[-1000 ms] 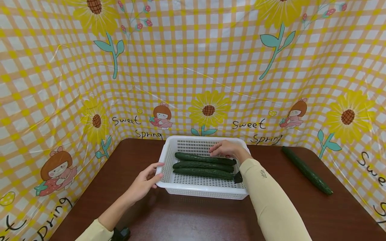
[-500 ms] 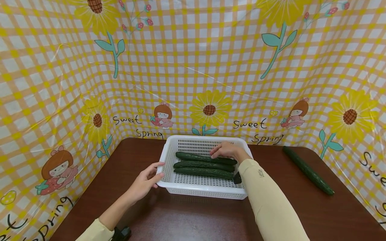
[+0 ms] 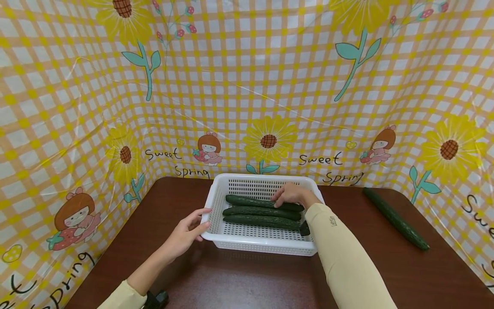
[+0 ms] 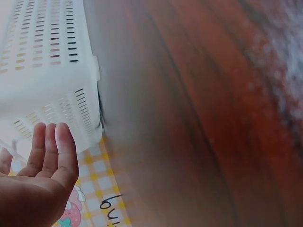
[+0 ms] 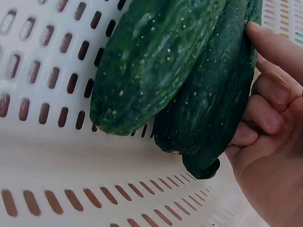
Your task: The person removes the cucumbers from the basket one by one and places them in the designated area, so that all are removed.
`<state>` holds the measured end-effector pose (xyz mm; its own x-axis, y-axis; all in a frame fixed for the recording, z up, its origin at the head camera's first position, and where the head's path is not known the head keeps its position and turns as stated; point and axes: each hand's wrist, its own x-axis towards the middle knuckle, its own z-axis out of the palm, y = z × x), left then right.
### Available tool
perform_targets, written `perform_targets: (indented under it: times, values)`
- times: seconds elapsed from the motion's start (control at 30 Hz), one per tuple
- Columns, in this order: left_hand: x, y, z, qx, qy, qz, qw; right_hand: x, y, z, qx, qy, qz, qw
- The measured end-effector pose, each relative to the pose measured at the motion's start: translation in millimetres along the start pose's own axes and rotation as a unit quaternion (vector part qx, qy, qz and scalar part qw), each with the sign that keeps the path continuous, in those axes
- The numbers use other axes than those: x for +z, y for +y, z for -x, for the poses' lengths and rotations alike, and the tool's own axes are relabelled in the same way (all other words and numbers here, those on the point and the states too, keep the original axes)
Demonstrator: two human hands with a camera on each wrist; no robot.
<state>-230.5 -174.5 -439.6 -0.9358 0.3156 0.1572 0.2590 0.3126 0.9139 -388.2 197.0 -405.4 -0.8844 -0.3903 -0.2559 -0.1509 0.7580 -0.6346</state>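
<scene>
A white slotted plastic basket (image 3: 266,243) holds three dark green cucumbers lying side by side. My left hand (image 3: 185,231) grips its left rim, thumb on top; in the left wrist view several fingers (image 4: 66,142) reach along the outside wall. Inside the basket, my right hand (image 3: 291,194) is at the far cucumber (image 3: 247,200), its thumb on top and its other fingers curled along the far side, as the right wrist view shows. The middle cucumber (image 3: 254,211) and near cucumber (image 3: 254,220) lie untouched in front of it. The right hand covers part of the far cucumber.
Another cucumber (image 3: 395,218) lies slantwise on the brown table (image 3: 247,283), to the right of the basket. Behind and at both sides hangs a checked cloth (image 3: 231,103) with sunflowers, close to the basket's back edge.
My right hand has lowered slightly onto the far cucumber, its thumb coming down toward it. The left hand keeps its hold on the rim, and the cucumbers have hardly moved.
</scene>
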Motion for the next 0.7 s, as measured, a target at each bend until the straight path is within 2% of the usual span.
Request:
perform_targets:
  times: [0.07, 0.27, 0.47, 0.7]
  values:
    - [0.1, -0.4, 0.2, -0.003, 0.001, 0.000, 1.0000, 0.0, -0.1, 0.9, -0.002, -0.002, 0.009, 1.0000]
    - [1.0, -2.3, -0.2, -0.008, -0.002, 0.000, 1.0000, 0.7, 0.1, 1.9, 0.027, -0.010, 0.026, 0.9992]
    - [0.9, -1.6, -0.1, -0.003, -0.002, 0.003, 1.0000, -0.5, 3.4, -0.2, 0.037, -0.014, 0.055, 0.9977]
    - [0.4, -0.6, -0.1, 0.000, -0.002, -0.006, 1.0000, 0.0, 5.7, -3.8, 0.049, -0.015, 0.040, 0.9979]
